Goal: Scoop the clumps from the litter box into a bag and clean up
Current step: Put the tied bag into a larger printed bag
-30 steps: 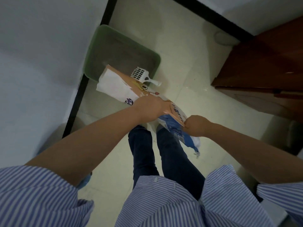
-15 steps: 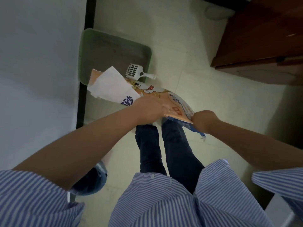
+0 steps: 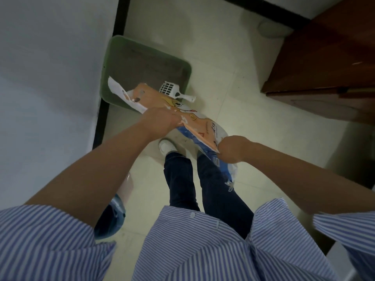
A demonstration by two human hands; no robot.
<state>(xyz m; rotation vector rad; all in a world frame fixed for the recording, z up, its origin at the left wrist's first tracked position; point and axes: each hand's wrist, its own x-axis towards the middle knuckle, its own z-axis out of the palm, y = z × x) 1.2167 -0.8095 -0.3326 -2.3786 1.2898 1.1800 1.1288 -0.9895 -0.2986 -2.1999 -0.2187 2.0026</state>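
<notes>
A green litter box [image 3: 187, 66] with grey litter sits on the floor against the left wall. A white slotted scoop [image 3: 172, 92] lies across its near right corner, handle pointing right. I hold an orange, white and blue printed bag [image 3: 205, 126] in the air in front of the box. My left hand [image 3: 162, 119] grips the bag near its middle. My right hand [image 3: 231, 149] grips its lower blue end. The bag's white torn end hangs over the box's near edge.
A white wall with a black skirting strip [image 3: 101, 118] runs along the left. A brown wooden cabinet [image 3: 324, 67] stands at the right. A blue-rimmed container [image 3: 113, 218] sits under my left arm. My legs and a white shoe [image 3: 167, 147] stand on pale floor tiles [image 3: 253, 118].
The bag has turned and flattened, its white end now lower over the box's near edge. My right hand has moved right and down. The view shifted slightly.
</notes>
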